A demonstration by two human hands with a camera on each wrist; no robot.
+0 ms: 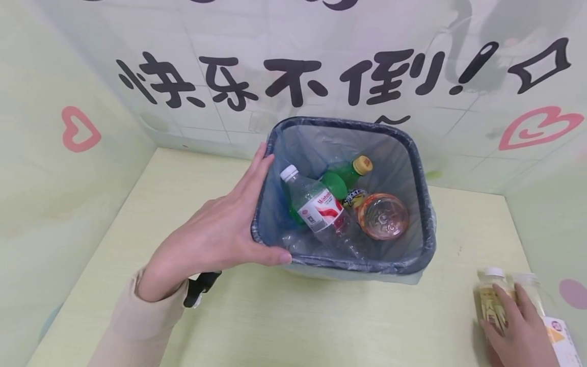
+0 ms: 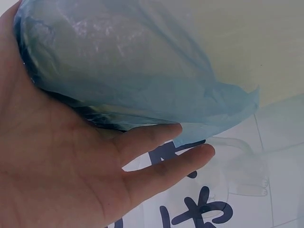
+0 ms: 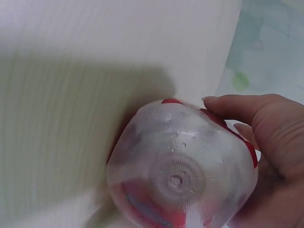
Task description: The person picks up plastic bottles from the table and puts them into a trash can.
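My left hand (image 1: 213,232) lies along the left side of a bin (image 1: 424,244) lined with a thin bluish bag. Its thumb rests on the front rim, while in the left wrist view two fingers (image 2: 166,168) stretch out straight beside the bag (image 2: 142,71). Inside the bin are a clear water bottle (image 1: 321,209) with a white cap, a green bottle (image 1: 350,173) with a yellow cap and an orange-labelled bottle (image 1: 382,216). At the lower right, my right hand (image 1: 523,331) grips a clear plastic bottle with red on it (image 3: 178,166), seen base-on in the right wrist view.
Near the right hand lie a white-capped bottle with a yellowish label (image 1: 492,306) and another pale-capped bottle (image 1: 527,280). The pale wooden table (image 1: 293,321) meets a printed backdrop (image 1: 192,117) behind the bin and along both sides.
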